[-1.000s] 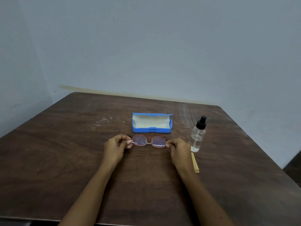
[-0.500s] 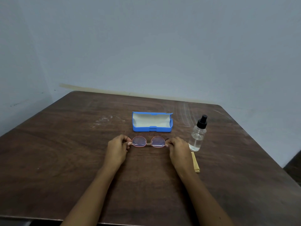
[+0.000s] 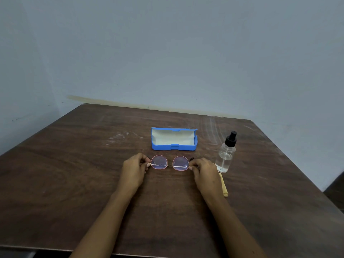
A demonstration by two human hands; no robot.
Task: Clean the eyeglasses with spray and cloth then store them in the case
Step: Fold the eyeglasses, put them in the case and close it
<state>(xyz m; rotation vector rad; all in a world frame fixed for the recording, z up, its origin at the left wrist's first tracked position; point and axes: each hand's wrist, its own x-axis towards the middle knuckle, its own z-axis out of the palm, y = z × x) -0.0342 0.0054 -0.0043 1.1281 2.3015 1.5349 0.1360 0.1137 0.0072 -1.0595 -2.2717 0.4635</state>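
Round pink-rimmed eyeglasses point(image 3: 169, 163) are held between both hands over the middle of the dark wooden table point(image 3: 74, 174). My left hand point(image 3: 134, 171) pinches the left end of the frame and my right hand point(image 3: 204, 173) pinches the right end. The temples look folded behind the lenses. Just beyond the glasses the blue case point(image 3: 174, 139) lies open, its pale lining empty. A clear spray bottle point(image 3: 225, 153) with a black nozzle stands to the right. A folded yellow cloth point(image 3: 224, 186) lies partly hidden behind my right wrist.
A plain grey-blue wall rises right behind the table's far edge. White scuff marks show on the wood left of the case. The table's right edge runs diagonally past the bottle, with a dark gap at the far right.
The glasses have tilted so the lenses face me more fully and a thin temple line shows across them. Both hands stay at the frame's ends, almost unmoved.
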